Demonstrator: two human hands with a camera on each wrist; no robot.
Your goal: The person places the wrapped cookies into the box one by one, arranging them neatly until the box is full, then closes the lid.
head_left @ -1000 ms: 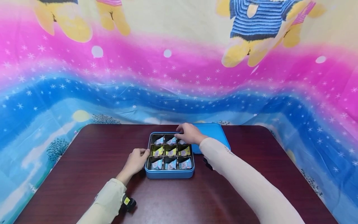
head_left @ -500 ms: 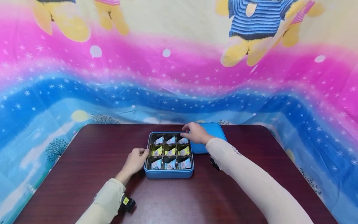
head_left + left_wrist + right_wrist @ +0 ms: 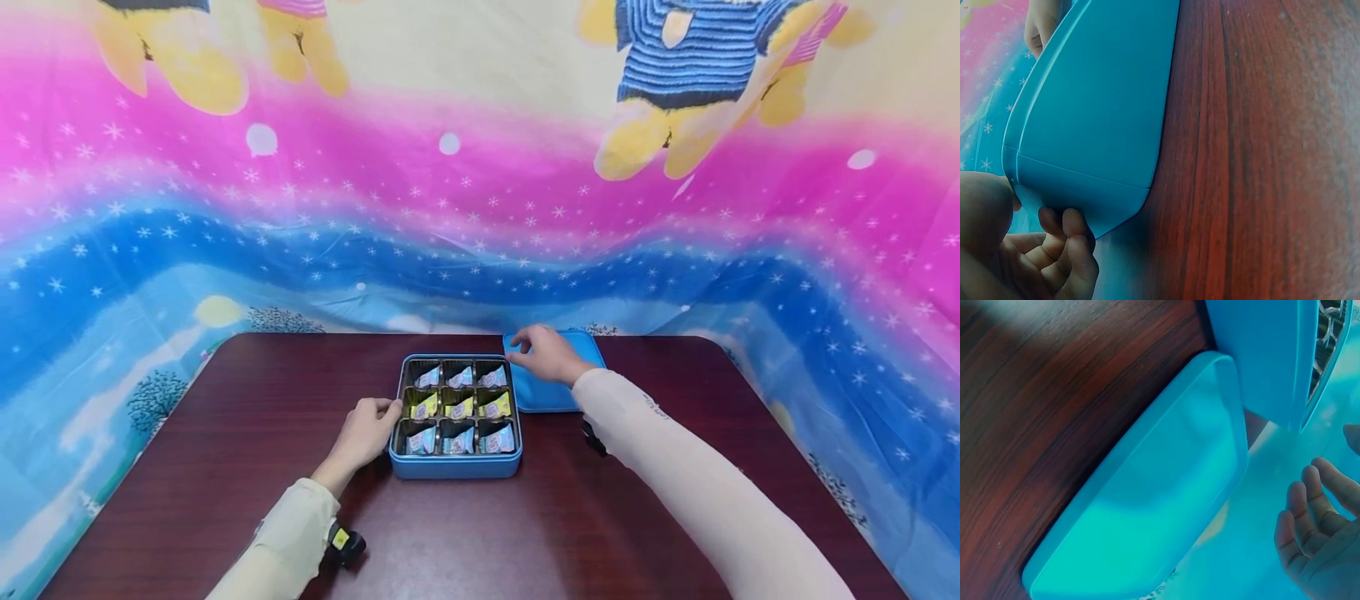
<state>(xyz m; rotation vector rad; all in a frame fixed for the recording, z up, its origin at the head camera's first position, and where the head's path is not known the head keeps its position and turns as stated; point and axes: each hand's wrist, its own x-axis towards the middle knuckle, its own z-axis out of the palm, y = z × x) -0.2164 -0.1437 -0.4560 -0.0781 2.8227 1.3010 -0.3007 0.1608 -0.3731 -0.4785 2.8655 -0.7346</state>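
A blue square tin (image 3: 456,467) with a divided tray stands in the middle of the table in the head view. Each compartment holds a wrapped sweet; the middle row (image 3: 459,407) is yellow, the others pale blue. My left hand (image 3: 369,429) holds the tin's left side; in the left wrist view its curled fingertips (image 3: 1072,222) press the outer wall, the thumb at the rim. My right hand (image 3: 546,354) hovers over the blue lid (image 3: 543,396), with nothing in it. In the right wrist view its fingers are loosely bent, apart from the tin.
The lid lies hollow side up just right of the tin, toward the back of the dark red wooden table (image 3: 225,417). A patterned cloth (image 3: 450,225) hangs behind and along both sides. Each wrist carries a small black camera (image 3: 347,543).
My right hand has moved right, from over the tin's back right compartment to above the lid, uncovering the sweet there. The left hand stays at the tin's side.
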